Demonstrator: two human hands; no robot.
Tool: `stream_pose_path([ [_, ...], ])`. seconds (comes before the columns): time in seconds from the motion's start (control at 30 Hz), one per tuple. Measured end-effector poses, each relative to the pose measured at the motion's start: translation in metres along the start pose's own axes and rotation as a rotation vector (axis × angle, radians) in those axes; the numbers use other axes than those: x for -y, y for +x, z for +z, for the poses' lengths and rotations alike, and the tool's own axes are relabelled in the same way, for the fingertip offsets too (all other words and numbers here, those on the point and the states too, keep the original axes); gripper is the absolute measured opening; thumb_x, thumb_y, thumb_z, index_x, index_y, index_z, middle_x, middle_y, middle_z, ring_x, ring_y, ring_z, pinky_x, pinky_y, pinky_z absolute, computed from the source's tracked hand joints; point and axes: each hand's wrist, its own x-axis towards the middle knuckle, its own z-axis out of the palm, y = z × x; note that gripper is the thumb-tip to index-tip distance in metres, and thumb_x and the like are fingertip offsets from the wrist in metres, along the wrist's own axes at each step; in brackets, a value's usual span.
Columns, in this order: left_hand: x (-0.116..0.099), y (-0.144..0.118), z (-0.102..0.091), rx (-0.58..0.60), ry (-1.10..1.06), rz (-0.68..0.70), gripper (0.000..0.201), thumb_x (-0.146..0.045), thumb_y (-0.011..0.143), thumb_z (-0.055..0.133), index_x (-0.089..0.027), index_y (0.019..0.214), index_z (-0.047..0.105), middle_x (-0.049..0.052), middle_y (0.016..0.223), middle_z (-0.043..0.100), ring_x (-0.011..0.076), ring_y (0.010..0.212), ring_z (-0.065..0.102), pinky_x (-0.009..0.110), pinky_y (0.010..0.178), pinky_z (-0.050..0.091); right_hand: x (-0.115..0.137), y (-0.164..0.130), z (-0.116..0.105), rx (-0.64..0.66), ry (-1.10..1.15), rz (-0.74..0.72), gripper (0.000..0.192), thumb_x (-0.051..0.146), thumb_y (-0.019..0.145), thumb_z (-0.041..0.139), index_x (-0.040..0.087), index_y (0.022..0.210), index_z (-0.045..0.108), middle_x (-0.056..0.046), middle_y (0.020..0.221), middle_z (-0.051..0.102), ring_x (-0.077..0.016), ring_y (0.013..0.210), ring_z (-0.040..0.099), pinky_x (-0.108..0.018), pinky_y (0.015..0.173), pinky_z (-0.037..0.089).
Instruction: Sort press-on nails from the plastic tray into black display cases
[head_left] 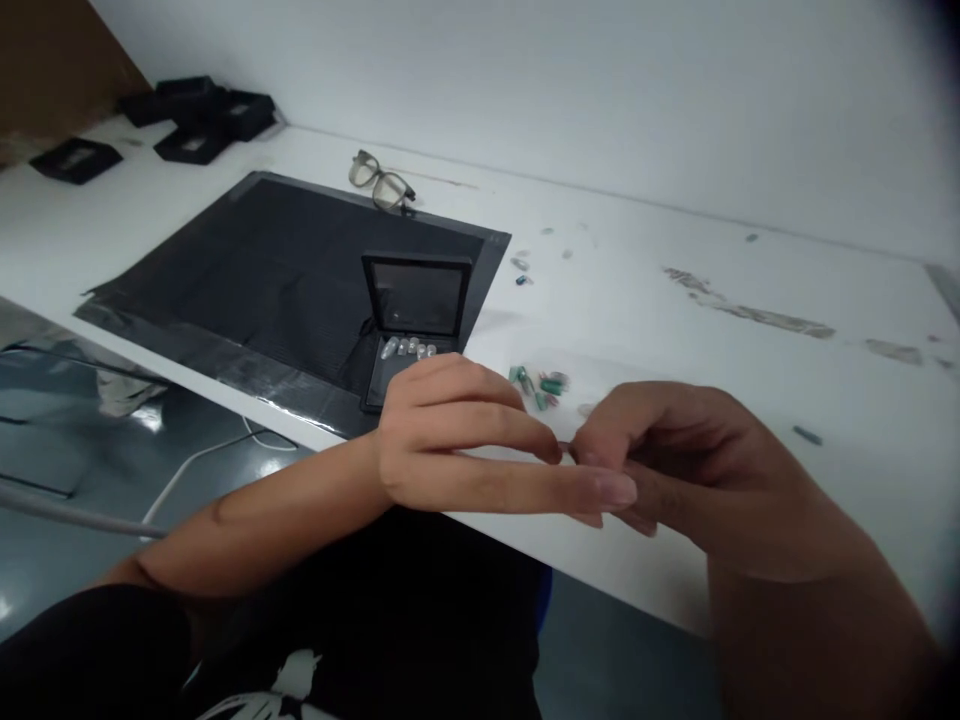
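My left hand (472, 430) reaches across from the left, and its fingertips meet those of my right hand (697, 460) above the front of the white table (750, 370). The fingers of both hands are pinched together around something tiny; a thin dark edge shows between them, too small to name. Just behind my left hand stands a small black case (418, 258) with its windowed lid raised. Several pale, shiny press-on nails (403, 347) lie in it, partly hidden by the hand. Beyond the fingertips is a loose cluster of green press-on nails (553, 384).
A black mat (262, 270) covers the table's left part, with eyeglasses (382, 182) at its far edge. Several black cases (193, 140) sit at the back left. Further loose nails (520, 265) and a dark green piece (808, 434) are scattered rightward. A white cable (184, 470) hangs below.
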Motion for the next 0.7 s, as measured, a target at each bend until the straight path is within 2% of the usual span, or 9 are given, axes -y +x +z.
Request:
stream_pose_path([
  [0.03,0.001,0.001,-0.001,0.046,-0.032,0.023,0.031,-0.057,0.088,0.067,-0.039,0.064,0.073,-0.009,0.062,0.07,0.0096,0.058,0.066,0.025,0.052,0.053,0.001,0.0,0.0,0.008,-0.005,0.021,0.007,0.026,0.095,0.066,0.025,0.089,0.067,0.004,0.064,0.058,-0.0074,0.052,0.044,-0.022,0.047,0.037],
  [0.07,0.002,0.001,-0.001,0.045,-0.059,0.088,0.029,-0.057,0.088,0.067,-0.04,0.066,0.074,-0.009,0.062,0.07,0.01,0.057,0.065,0.026,0.052,0.052,0.002,-0.001,0.0,0.011,-0.008,0.038,0.006,0.026,0.096,0.066,0.025,0.09,0.067,0.004,0.065,0.059,-0.0079,0.052,0.045,-0.022,0.048,0.037],
  [0.1,0.003,0.001,0.0,-0.003,-0.077,0.175,0.025,-0.055,0.088,0.068,-0.04,0.069,0.075,-0.009,0.062,0.07,0.0097,0.057,0.064,0.026,0.052,0.051,0.003,-0.001,0.0,0.005,-0.02,0.059,0.006,0.025,0.096,0.065,0.025,0.09,0.067,0.004,0.064,0.059,-0.0083,0.052,0.046,-0.023,0.047,0.037],
  [0.2,0.009,-0.003,0.007,-0.249,-0.053,0.327,0.017,-0.05,0.087,0.073,-0.034,0.086,0.076,-0.009,0.059,0.067,0.0078,0.057,0.062,0.025,0.057,0.049,0.003,-0.001,-0.002,-0.028,-0.087,0.091,0.005,0.023,0.094,0.066,0.024,0.089,0.066,0.005,0.061,0.058,-0.008,0.051,0.045,-0.022,0.046,0.034],
  [0.27,0.013,-0.005,0.012,-0.315,-0.058,0.373,0.022,-0.049,0.086,0.075,-0.029,0.092,0.076,-0.009,0.056,0.064,0.0074,0.056,0.06,0.026,0.059,0.047,0.001,0.001,-0.004,-0.041,-0.148,0.092,0.003,0.023,0.093,0.068,0.023,0.091,0.067,0.004,0.061,0.06,-0.0081,0.051,0.047,-0.022,0.046,0.035],
  [0.43,0.015,-0.007,0.016,-0.257,-0.084,0.375,0.015,-0.045,0.086,0.075,-0.029,0.089,0.076,-0.01,0.059,0.065,0.0052,0.057,0.06,0.024,0.061,0.046,0.0,0.004,-0.005,-0.061,-0.291,0.093,0.01,0.031,0.09,0.072,0.021,0.088,0.07,0.002,0.06,0.062,-0.0107,0.052,0.053,-0.024,0.047,0.038],
  [0.7,0.013,-0.014,0.006,-0.298,-0.016,0.399,0.017,-0.042,0.09,0.072,-0.026,0.094,0.076,-0.005,0.07,0.069,0.0081,0.061,0.064,0.025,0.059,0.05,0.0,0.002,-0.002,-0.122,-0.374,0.096,0.009,0.033,0.087,0.076,0.025,0.088,0.073,0.001,0.063,0.061,-0.013,0.057,0.051,-0.028,0.05,0.037],
])
